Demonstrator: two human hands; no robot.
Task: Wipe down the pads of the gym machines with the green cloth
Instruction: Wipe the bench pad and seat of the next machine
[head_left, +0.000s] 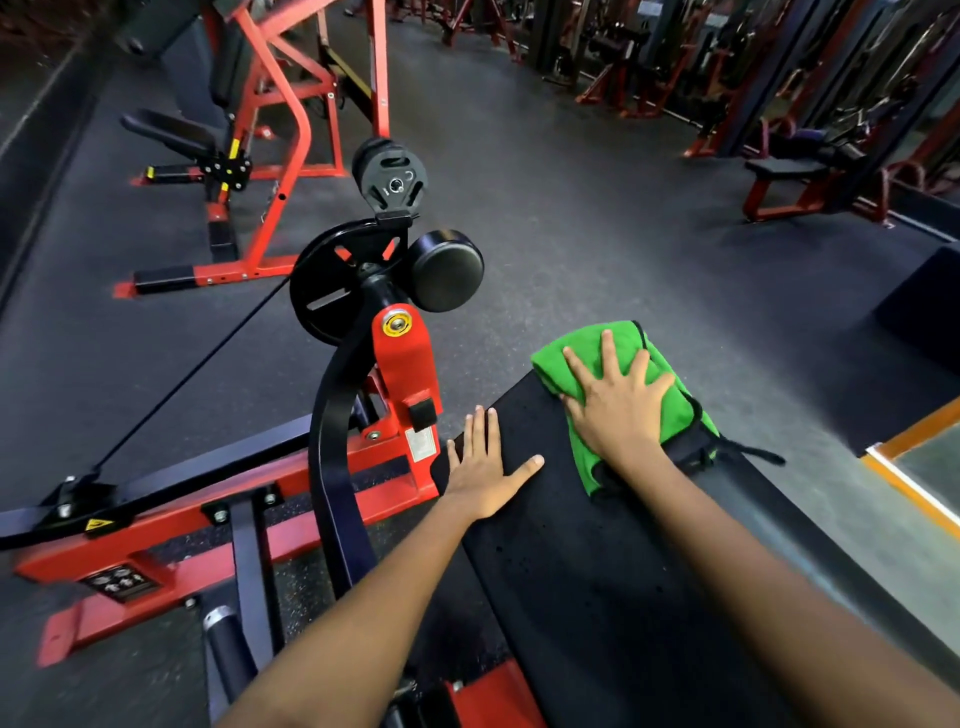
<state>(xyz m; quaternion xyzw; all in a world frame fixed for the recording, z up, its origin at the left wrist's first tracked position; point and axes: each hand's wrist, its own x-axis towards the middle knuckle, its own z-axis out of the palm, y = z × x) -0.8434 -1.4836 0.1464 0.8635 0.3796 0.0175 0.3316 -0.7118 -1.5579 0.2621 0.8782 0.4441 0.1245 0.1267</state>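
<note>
right hand (615, 402) flat on green cloth (587, 358)

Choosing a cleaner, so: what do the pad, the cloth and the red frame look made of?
Pad: likely vinyl or faux leather over foam; black, matte, faintly speckled.
Cloth: looks like microfibre; bright green, soft nap, dark stitched edge, under the right hand.
Frame: painted steel by its look; glossy red, bolted joints.
</note>
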